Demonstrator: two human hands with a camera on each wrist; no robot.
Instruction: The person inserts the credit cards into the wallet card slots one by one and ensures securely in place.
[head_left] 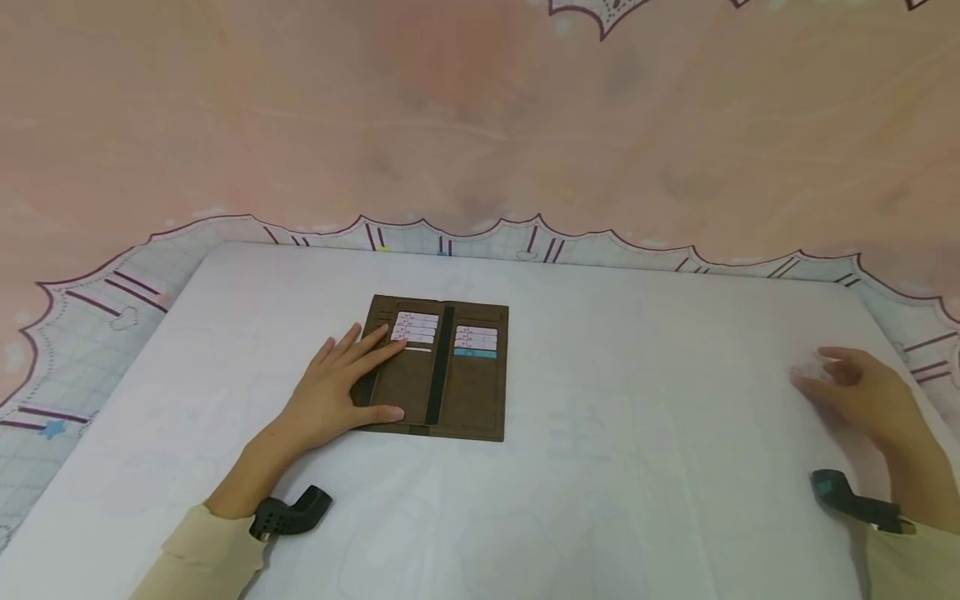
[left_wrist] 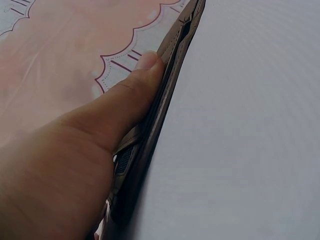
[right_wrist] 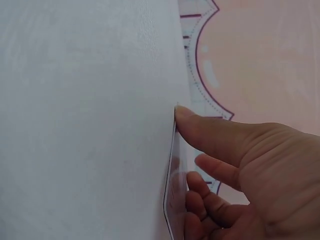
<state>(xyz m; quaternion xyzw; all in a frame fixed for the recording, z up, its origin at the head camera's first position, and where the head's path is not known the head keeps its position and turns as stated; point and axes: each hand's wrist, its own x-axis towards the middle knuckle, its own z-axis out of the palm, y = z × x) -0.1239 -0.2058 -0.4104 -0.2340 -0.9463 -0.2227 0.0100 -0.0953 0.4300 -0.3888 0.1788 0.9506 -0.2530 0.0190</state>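
A brown wallet point(head_left: 438, 369) lies open and flat on the white table point(head_left: 600, 467), a little left of the middle. In its slots there are several cards point(head_left: 417, 327). The left hand point(head_left: 337, 392) rests on the left half of the wallet. Its fingers point(head_left: 375, 350) are straight and a little spread, the tips reach the cards, and the thumb lies along the near edge of the wallet. In the left wrist view the thumb point(left_wrist: 135, 95) presses flat on the wallet point(left_wrist: 165, 100); it does not curl around it.

The right hand point(head_left: 862, 392) is well apart from the wallet, near the right edge of the table. Its fingers are half curled and they hold a clear plastic card point(right_wrist: 172, 200), which touches the table. The thumb point(right_wrist: 210, 130) is on the top edge of the card, and the other fingers are bent behind it.
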